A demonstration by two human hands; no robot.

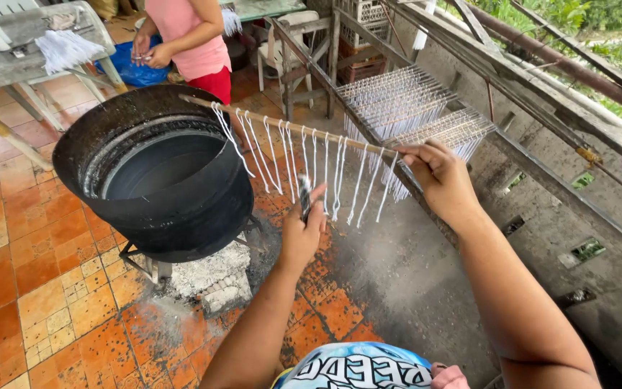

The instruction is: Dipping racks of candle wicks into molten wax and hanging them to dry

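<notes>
Here the right hand pinched one end of a thin stick strung with white wicks (mid-frame), while the left hand gripped a small dark tool just below them.

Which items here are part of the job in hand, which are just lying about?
In use:
- right hand holding wooden stick
- white hanging strands
- left hand with small dark tool
- black pot

Lying about:
- chair
- crates
- table
</notes>
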